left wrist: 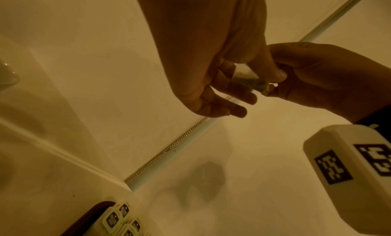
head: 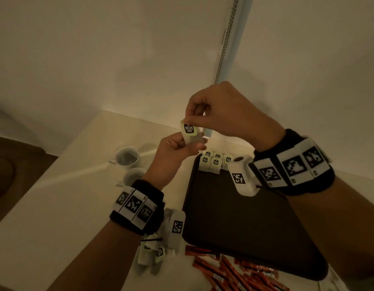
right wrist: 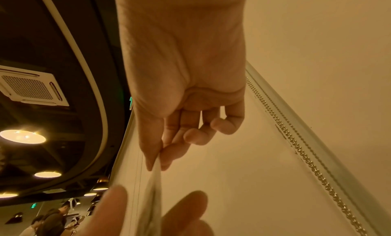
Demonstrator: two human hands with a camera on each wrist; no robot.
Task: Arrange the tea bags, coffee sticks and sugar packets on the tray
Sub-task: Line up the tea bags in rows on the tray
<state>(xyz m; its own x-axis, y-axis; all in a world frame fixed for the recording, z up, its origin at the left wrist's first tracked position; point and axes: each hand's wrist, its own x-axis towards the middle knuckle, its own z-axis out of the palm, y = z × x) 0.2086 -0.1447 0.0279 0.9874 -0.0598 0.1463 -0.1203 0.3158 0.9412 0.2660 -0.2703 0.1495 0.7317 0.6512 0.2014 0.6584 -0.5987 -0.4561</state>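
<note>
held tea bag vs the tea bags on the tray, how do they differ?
The held tea bag is in the air, above the table; the tray tea bags lie at the tray's far end. The held tea bag is pinched by the left hand and right hand; the tray tea bags are untouched. The held one is alone; those lie in rows. All share pale green tags with a dark logo.

We see one tea bag (head: 190, 131) with a pale green tag held up above the table, while five more tea bags (head: 214, 162) lie in two rows at the far edge of the dark tray (head: 234, 223). Near the tray's left corner lies a loose heap of tea bags (head: 154, 253), and red coffee sticks (head: 234, 271) lie scattered along its near edge.
</note>
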